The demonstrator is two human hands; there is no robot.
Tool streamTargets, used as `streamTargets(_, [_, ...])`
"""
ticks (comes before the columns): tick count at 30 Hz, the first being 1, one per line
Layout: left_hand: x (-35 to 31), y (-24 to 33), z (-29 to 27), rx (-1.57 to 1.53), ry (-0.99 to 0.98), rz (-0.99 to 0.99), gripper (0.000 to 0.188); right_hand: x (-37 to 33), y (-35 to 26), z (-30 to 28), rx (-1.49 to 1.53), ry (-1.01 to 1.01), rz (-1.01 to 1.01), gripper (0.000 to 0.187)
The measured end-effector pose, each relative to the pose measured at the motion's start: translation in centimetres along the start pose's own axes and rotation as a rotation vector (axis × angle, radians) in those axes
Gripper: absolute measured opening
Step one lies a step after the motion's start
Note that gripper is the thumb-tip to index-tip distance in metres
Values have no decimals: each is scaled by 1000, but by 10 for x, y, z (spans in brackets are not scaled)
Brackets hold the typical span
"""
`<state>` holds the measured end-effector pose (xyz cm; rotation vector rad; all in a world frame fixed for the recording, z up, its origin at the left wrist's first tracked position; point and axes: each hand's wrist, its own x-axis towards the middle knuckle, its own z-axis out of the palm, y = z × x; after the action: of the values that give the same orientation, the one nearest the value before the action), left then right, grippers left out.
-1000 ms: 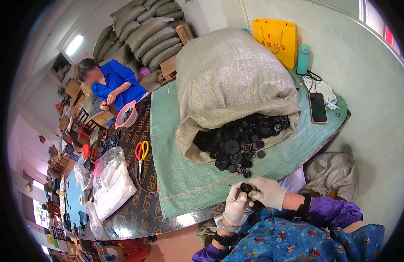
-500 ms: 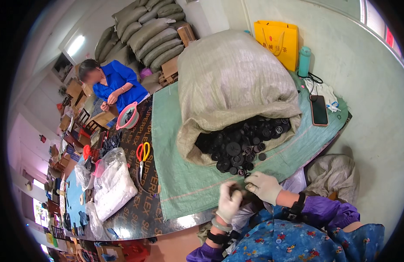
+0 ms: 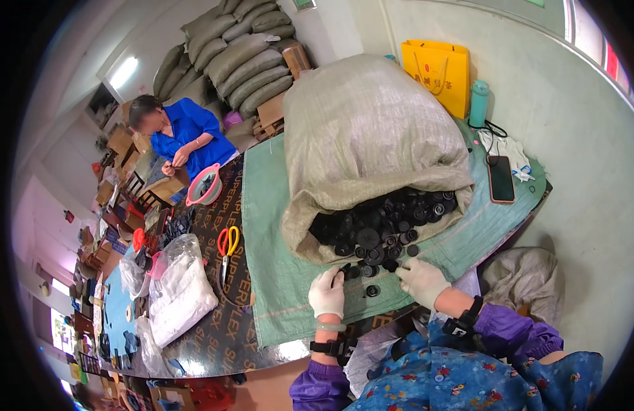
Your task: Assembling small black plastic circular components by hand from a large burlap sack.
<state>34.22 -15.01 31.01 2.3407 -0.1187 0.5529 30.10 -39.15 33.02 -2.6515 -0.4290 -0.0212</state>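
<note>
A large beige woven sack [image 3: 372,123] lies on its side, its mouth facing me. Round black plastic parts [image 3: 368,238] fill the mouth and spill onto the green woven sheet [image 3: 283,301]. At the left edge of the spill, my left hand [image 3: 327,294], in a white glove, has its fingers curled at a black plastic part. My right hand [image 3: 424,281], gloved too, pinches at another dark part on the right side of the spill; its fingertips are partly hidden. Between the hands, a single black plastic part [image 3: 373,291] lies apart on the sheet.
Left of the sheet are yellow-and-red scissors [image 3: 226,250] and a white plastic bag [image 3: 180,301]. A person in blue [image 3: 190,133] works behind a pink-rimmed basket [image 3: 206,185]. At right are a phone [image 3: 501,179], a teal bottle [image 3: 479,103] and a yellow paper bag [image 3: 437,75].
My hands were close together near the table's front edge; they have moved apart and forward to the spilled parts. A single black plastic part now lies between them on the sheet.
</note>
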Motion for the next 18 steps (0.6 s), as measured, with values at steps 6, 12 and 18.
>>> streamTargets(6, [-28, 24, -19, -774, -52, -592, 9, -10, -10, 2, 137, 94, -25, 23])
streamTargets(12, [-56, 59, -27, -1099, -315, -597, 5, -10, -51, -10, 413, 207, -236, 29])
streamTargets(18, [-75, 68, -21, -1407, -535, -614, 35, -19, -41, -12, 480, 48, -279, 24])
